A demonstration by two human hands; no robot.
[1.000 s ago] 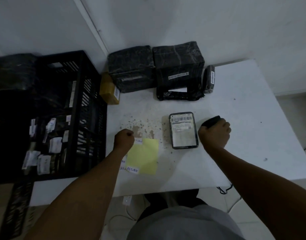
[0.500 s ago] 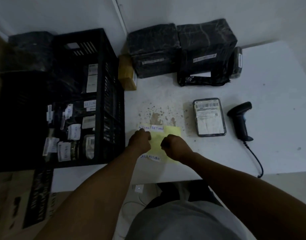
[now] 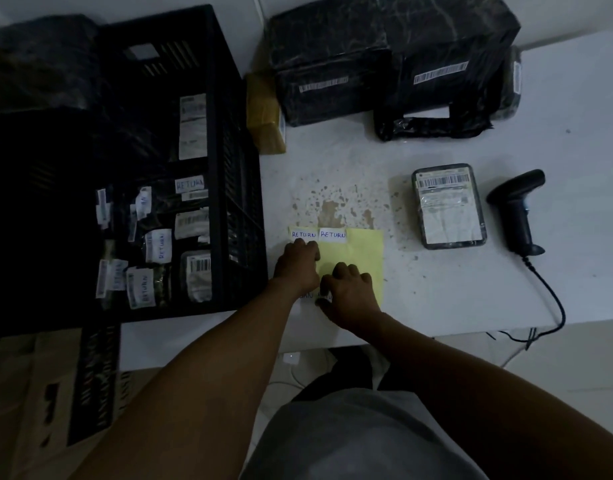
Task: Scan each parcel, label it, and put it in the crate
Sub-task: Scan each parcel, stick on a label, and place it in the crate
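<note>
Labelling step, frame centre: left hand (image 3: 298,261) and right hand (image 3: 346,289) curled on yellow paper label sheet (image 3: 362,258), grip apparently picking at handwritten white RETURN sticker (image 3: 333,234). Small flat black-wrapped parcel (image 3: 449,206) centre right on white table (image 3: 558,237), beside black handheld scanner (image 3: 516,209). Next, likely: peel sticker, press onto parcel, drop into black plastic crate (image 3: 215,98), left.

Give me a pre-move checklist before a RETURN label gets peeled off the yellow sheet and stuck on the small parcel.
1. Scanner set down, off the parcel: ok, it lies on the table to the right.
2. Small parcel within reach, barcode side up: ok.
3. RETURN labels left on the yellow sheet: ok, two show at its top edge.
4. Left hand steadying the sheet: ok, it rests on the sheet's left part.
5. Right hand has a label pinched: cannot tell, fingertips hidden.
6. Room in the crate: ok, the far end looks free.
</note>
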